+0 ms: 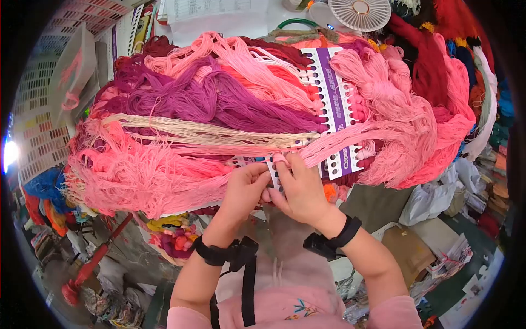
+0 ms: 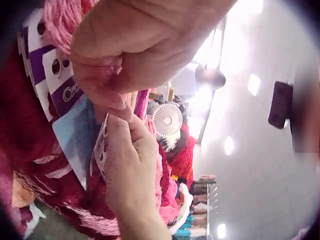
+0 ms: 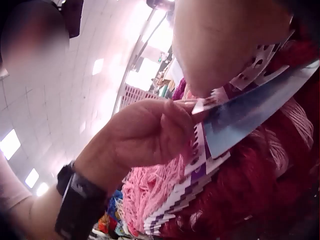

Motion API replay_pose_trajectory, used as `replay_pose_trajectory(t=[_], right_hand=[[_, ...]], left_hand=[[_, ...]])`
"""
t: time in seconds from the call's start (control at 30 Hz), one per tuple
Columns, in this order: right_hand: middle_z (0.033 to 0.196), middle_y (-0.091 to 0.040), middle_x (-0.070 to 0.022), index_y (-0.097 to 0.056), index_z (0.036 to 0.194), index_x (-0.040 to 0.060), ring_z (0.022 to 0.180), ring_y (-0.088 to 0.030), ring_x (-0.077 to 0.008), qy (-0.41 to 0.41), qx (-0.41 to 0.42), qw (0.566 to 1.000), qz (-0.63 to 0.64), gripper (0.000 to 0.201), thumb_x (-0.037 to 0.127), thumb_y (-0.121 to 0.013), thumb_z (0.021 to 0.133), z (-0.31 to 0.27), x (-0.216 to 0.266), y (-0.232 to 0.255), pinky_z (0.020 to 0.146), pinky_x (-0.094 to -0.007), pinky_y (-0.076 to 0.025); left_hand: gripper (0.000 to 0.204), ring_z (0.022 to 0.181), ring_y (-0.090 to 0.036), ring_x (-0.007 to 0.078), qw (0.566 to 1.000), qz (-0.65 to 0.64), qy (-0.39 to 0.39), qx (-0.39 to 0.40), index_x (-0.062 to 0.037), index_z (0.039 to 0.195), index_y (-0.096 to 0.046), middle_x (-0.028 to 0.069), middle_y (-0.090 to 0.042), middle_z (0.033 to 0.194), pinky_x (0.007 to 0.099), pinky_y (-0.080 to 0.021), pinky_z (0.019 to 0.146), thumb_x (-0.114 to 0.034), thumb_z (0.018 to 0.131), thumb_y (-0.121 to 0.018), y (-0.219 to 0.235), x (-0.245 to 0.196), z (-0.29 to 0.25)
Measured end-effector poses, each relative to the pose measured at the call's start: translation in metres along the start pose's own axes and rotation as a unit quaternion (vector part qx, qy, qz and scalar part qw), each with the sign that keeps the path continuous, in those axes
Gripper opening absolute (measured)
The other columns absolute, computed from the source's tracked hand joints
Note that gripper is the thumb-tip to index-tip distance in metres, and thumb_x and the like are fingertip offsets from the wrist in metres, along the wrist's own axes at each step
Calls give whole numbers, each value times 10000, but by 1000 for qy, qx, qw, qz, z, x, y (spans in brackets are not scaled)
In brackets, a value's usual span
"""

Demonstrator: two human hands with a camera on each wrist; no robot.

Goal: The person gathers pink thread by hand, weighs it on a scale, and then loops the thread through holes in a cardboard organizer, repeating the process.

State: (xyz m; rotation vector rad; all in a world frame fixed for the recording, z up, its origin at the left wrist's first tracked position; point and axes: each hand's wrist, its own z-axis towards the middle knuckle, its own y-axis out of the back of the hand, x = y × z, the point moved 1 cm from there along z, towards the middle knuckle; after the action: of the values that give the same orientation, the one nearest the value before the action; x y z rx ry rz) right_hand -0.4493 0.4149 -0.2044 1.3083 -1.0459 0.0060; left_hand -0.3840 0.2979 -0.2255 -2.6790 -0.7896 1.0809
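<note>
In the head view both hands meet at the front edge of a thread pile, over a white punched thread card (image 1: 275, 176). My left hand (image 1: 246, 189) pinches the card's left side between thumb and bent fingers. My right hand (image 1: 304, 192) grips its right side, thumb low and fingertips up at the holes. A pale pink thread skein (image 1: 350, 140) runs from those fingertips to the right. Both wrist views show the fingertips close together, partly covering the card. Beside them is a bluish glossy sheet (image 2: 75, 137), seen also in the right wrist view.
More purple-and-white punched cards (image 1: 334, 104) lie behind, threads knotted through their holes. Pink, purple thread (image 1: 192, 93) and cream thread (image 1: 213, 132) spread leftward. A small white fan (image 1: 360, 12) stands at the back, and colour charts (image 1: 41, 104) hang on the left.
</note>
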Motion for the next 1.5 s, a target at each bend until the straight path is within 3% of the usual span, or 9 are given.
replay_pose_trajectory(t=[0.37,0.93,1.03,1.1,1.2,1.27,1.37,1.47,1.5], right_hand=[[720,-501,-109,-550,783,9,610,-515,-250,-13,-63,968,244,239,73,-568,553,9,-17,4,516,-302,-416],[789,-507,-129,-518,845,3,689,-520,-259,4,-46,978,202,279,55,-558,574,5,-27,0,589,-302,-434],[793,-505,-126,-479,906,19,673,-519,-286,17,-55,981,184,305,32,-544,609,5,-29,-5,571,-325,-434],[786,-505,-118,-461,935,32,653,-520,-300,16,-78,981,179,319,22,-537,625,4,-32,-10,554,-342,-433],[818,-513,-115,-443,962,32,668,-545,-253,37,-88,979,180,323,-22,-485,646,1,-34,-12,565,-313,-444],[811,-522,-110,-467,931,25,668,-552,-192,-106,-80,922,363,281,-38,-449,658,1,-34,-8,586,-277,-443],[773,-530,-97,-515,863,13,663,-539,-150,-38,-92,830,549,235,-52,-437,651,9,-40,-5,603,-253,-430],[767,-537,-90,-558,801,14,691,-531,-182,-77,22,860,504,202,-48,-446,645,4,-38,-8,640,-269,-417],[788,-543,-86,-573,797,22,742,-525,-210,9,-1,905,425,193,-26,-476,638,12,-30,-4,668,-289,-407]], left_hand=[[146,411,-449,24,998,-34,-8,-44,13,877,-545,12,-548,617,147,-319,346,-89,784,-497,-9,3,2],[135,440,-339,25,990,-127,-10,-56,-6,852,-575,-5,-476,598,160,-234,393,-106,772,-533,23,-7,-13],[182,404,-331,21,977,-212,6,12,-6,935,-547,7,-497,623,148,-220,365,-108,795,-493,29,-10,-33],[254,361,-341,20,938,-303,23,168,-8,1021,-492,21,-522,638,141,-223,325,-129,797,-486,25,-24,-42],[316,333,-368,24,993,-52,42,95,-23,1084,-443,40,-543,653,144,-244,296,-114,784,-480,5,-20,-15],[286,334,-373,29,989,113,58,71,-33,1053,-467,39,-536,612,154,-260,299,-90,773,-453,-5,-11,2],[207,306,-322,46,1000,17,16,9,-32,966,-503,42,-509,528,162,-232,293,-79,778,-431,1,-5,8],[164,302,-323,50,969,-188,14,157,-20,912,-526,55,-523,545,163,-232,291,-99,785,-458,17,-6,-1],[166,317,-348,51,984,-111,29,137,-15,859,-541,53,-537,571,152,-242,308,-155,795,-479,12,-5,-6]])
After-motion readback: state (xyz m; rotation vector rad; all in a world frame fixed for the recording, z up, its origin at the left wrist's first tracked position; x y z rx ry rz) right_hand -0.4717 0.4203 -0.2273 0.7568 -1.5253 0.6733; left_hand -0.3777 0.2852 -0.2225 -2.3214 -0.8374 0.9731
